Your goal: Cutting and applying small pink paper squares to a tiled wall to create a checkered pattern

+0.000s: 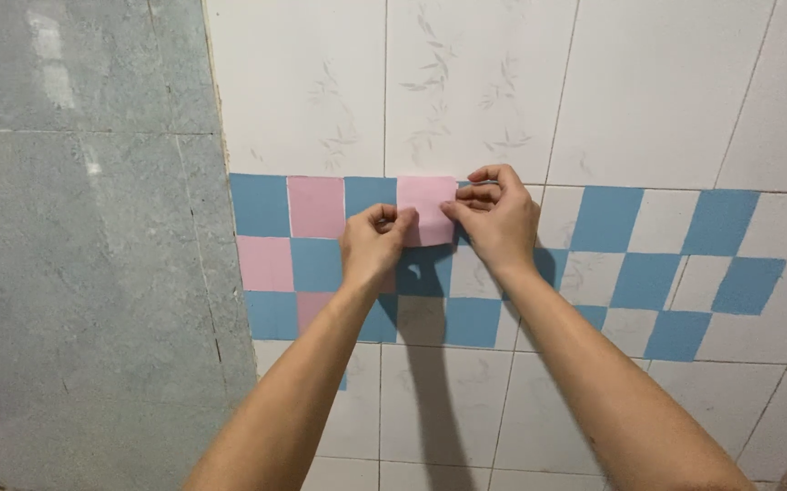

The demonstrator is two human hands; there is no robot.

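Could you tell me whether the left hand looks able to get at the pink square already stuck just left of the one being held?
Probably yes: the left hand sits beside that pink square, and nothing lies between them.

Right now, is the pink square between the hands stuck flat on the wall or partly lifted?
Partly lifted, apparently: the pink square bulges at its lower edge, pinched by left hand and right hand. Cannot tell whether its top edge adheres.

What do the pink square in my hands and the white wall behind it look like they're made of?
The pink square sheet looks like thin matte paper or adhesive film: it bows slightly between both hands. The white wall tiles look like glazed ceramic, judging by grout lines and a faint leaf print.
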